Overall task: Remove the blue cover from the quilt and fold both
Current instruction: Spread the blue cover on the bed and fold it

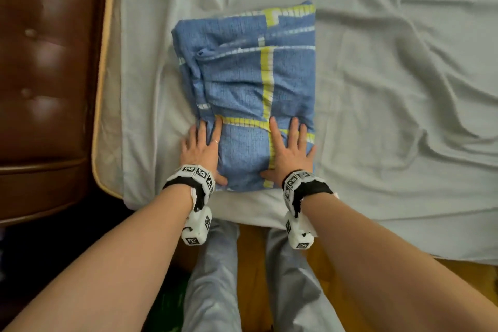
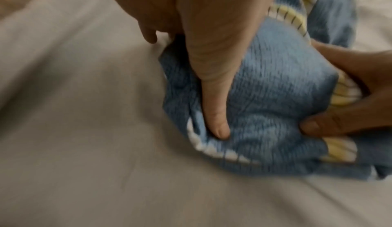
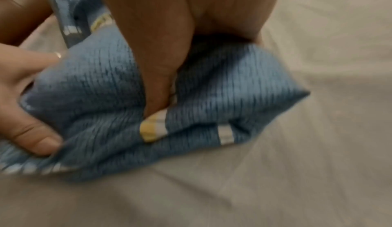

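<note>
**Pressing the last fold of the blue cover flat**

A bed dressed in a pale grey sheet [image 1: 377,89] is filling the scene, with a brown tufted leather headboard [image 1: 45,62] running along its left side and the person standing at the near edge. The blue cover [image 1: 242,94], checked with yellow and white stripes, is lying as a folded rectangle near that edge, its closest end under both hands. No separate quilt is showing clearly; whether it lies elsewhere cannot be told.

The left hand [image 1: 200,147] is resting on the near left corner, fingers straight and spread, partly over the cover's edge and partly on the sheet. The right hand [image 1: 289,148] is lying flat on the near right part, fingers spread along the yellow stripe. The wrist views are showing each thumb [image 2: 216,123] digging into the near edge of the bundle, so the hands are pressing and bracing rather than pinching.

The step in hand appears to be flattening or squaring the fold. To do it well, the palms should be sweeping outward from the middle, pushing trapped air toward the far end, where the left side is looking bunched and wrinkled. That lumpy edge probably needs tucking straight, or the stack may be springing open.
</note>
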